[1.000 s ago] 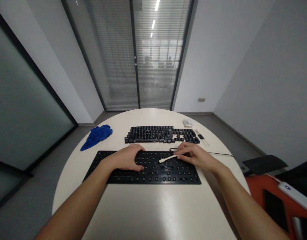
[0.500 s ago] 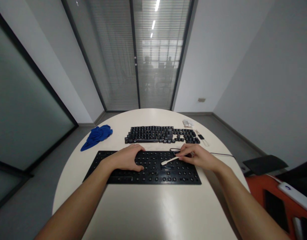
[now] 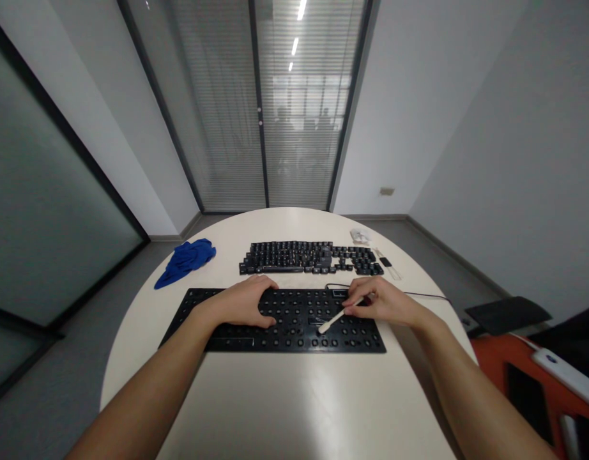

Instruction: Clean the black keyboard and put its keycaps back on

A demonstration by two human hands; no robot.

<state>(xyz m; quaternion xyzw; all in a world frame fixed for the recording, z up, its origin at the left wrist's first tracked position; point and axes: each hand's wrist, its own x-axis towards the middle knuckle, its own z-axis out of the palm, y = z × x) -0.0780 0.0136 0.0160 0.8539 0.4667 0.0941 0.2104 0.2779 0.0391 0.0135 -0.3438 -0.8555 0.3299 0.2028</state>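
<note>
A black keyboard (image 3: 294,342) with its keycaps off lies across the table in front of me, its bare switch positions showing. My left hand (image 3: 246,301) rests over its left-middle part, thumb spread on the switches and fingers reaching the far edge. Between the thumb and fingers of my right hand (image 3: 378,300) is a slim white swab (image 3: 336,319), pinched and slanting down to the left. Its wider tip is at the keyboard, right of the middle; whether it touches is hard to tell.
Loose black keycaps (image 3: 289,257) lie in keyboard order behind. A blue cloth (image 3: 186,260) is at the left, a clear bag (image 3: 360,236) and a wire tool with black grip (image 3: 386,262) at the right. A cable (image 3: 428,296) runs off the right edge, near an orange chair (image 3: 496,370).
My right hand has shifted slightly right, and the swab's tip has moved toward me and a little right, tilting more steeply. My left hand stays in place.
</note>
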